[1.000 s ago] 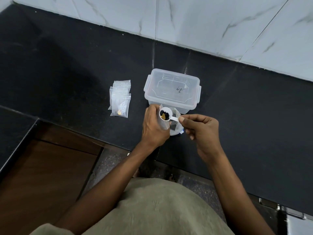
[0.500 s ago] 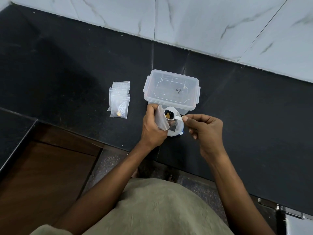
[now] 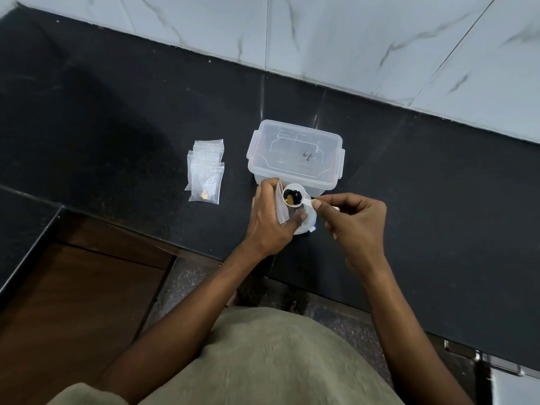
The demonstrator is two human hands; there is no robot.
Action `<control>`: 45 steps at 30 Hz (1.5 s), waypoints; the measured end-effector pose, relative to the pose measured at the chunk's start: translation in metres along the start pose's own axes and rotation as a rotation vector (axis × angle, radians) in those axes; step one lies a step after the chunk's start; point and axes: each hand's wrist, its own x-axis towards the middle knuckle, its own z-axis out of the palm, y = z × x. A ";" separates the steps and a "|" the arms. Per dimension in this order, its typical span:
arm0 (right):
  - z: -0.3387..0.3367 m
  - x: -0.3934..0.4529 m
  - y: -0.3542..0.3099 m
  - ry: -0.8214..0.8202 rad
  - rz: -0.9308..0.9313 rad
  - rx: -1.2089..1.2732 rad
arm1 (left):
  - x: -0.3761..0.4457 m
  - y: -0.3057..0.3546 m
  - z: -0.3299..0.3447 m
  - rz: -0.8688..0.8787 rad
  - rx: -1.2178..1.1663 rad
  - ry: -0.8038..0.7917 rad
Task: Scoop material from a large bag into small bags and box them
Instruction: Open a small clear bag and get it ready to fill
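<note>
The left hand (image 3: 270,217) is gripping a small bag (image 3: 281,206); the right hand (image 3: 355,222) is pinching a loaded scoop (image 3: 294,196); at twelve o'clock, the box (image 3: 295,154) lid's dark scribble is seemingly illegible.

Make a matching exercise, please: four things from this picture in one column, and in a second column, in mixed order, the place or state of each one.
Things:
1. white scoop
2. small bag at the scoop
3. clear plastic box
4. pile of small bags

Places or states:
A. lies on the black counter, left of the box
B. gripped by the left hand
C. stands with its lid on, behind the hands
D. loaded with dark and yellow pieces, handle pinched by the right hand

Pairs: 1-D, 2-B, 3-C, 4-A
</note>
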 end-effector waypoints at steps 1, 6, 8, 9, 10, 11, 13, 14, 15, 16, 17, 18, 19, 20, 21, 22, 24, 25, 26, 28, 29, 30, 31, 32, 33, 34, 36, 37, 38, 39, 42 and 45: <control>0.000 0.000 0.000 0.003 0.006 0.017 | 0.000 -0.002 0.000 0.018 0.051 -0.023; -0.002 0.001 0.000 -0.011 0.043 0.057 | -0.003 0.002 0.001 0.035 0.180 -0.061; -0.003 0.001 0.002 -0.008 0.051 0.051 | -0.002 0.004 0.002 0.008 0.184 -0.025; -0.003 0.001 0.002 -0.006 0.051 0.047 | -0.001 0.004 0.002 -0.002 0.165 0.006; -0.003 0.001 0.003 -0.002 0.050 0.042 | -0.001 0.005 0.002 -0.007 0.131 0.036; -0.003 0.001 0.003 0.003 0.048 0.034 | -0.001 0.005 0.001 -0.008 0.092 0.063; -0.004 0.001 0.003 0.015 0.036 0.006 | 0.000 0.006 0.000 -0.006 0.036 0.088; -0.005 0.001 0.003 0.018 0.029 -0.009 | 0.000 0.007 0.000 -0.004 0.028 0.093; -0.006 0.001 0.003 0.019 0.022 -0.024 | 0.000 0.008 0.000 -0.003 0.024 0.094; -0.006 0.001 0.003 0.017 0.014 -0.042 | 0.000 0.008 0.000 -0.002 0.020 0.095; -0.007 0.001 0.004 0.016 0.004 -0.068 | 0.000 0.008 0.000 0.001 0.015 0.095; -0.007 0.001 0.004 0.015 -0.008 -0.100 | 0.000 0.009 0.000 0.005 0.014 0.096; -0.007 0.001 0.004 0.016 -0.024 -0.131 | 0.000 0.009 0.000 0.010 0.017 0.098; -0.007 0.001 0.004 0.019 -0.042 -0.158 | 0.000 0.010 0.000 0.015 0.026 0.099; -0.006 0.000 0.003 0.022 -0.066 -0.182 | 0.000 0.011 0.000 0.021 0.039 0.102; -0.005 -0.001 0.002 0.024 -0.095 -0.207 | 0.000 0.012 0.000 0.025 0.058 0.105; -0.002 -0.003 -0.001 0.024 -0.167 -0.257 | 0.001 0.013 0.001 0.020 0.100 0.115; 0.000 -0.005 -0.002 0.024 -0.215 -0.288 | 0.001 0.014 0.002 0.018 0.108 0.121; 0.002 -0.006 -0.002 0.024 -0.271 -0.326 | 0.001 0.014 0.002 0.018 0.103 0.123; 0.007 -0.008 -0.001 0.025 -0.379 -0.409 | 0.001 0.015 0.003 0.022 0.074 0.120; 0.008 -0.009 0.000 0.026 -0.422 -0.441 | 0.002 0.016 0.004 0.023 0.061 0.119; 0.010 -0.009 0.002 0.024 -0.467 -0.468 | 0.002 0.016 0.005 0.020 0.049 0.121; 0.011 -0.010 0.003 0.025 -0.519 -0.498 | 0.003 0.017 0.005 0.011 0.036 0.126; 0.012 -0.011 0.005 0.027 -0.579 -0.532 | 0.004 0.018 0.005 0.001 0.017 0.136; 0.013 -0.012 0.006 0.030 -0.641 -0.567 | 0.005 0.018 0.005 -0.007 -0.006 0.150; 0.014 -0.014 0.008 0.034 -0.701 -0.599 | 0.005 0.020 0.005 -0.011 -0.033 0.164; 0.016 -0.017 0.011 0.054 -0.807 -0.643 | 0.006 0.023 0.004 -0.021 -0.088 0.194; 0.017 -0.018 0.013 0.074 -0.852 -0.649 | 0.007 0.024 0.004 -0.029 -0.107 0.210; 0.019 -0.019 0.014 0.099 -0.893 -0.648 | 0.008 0.026 0.004 -0.035 -0.123 0.224; 0.020 -0.019 0.016 0.119 -0.928 -0.645 | 0.009 0.027 0.004 -0.035 -0.140 0.234; 0.022 -0.018 0.020 0.141 -0.981 -0.634 | 0.012 0.030 0.003 -0.023 -0.182 0.247; 0.021 -0.017 0.024 0.149 -1.013 -0.633 | 0.012 0.030 0.002 -0.017 -0.203 0.242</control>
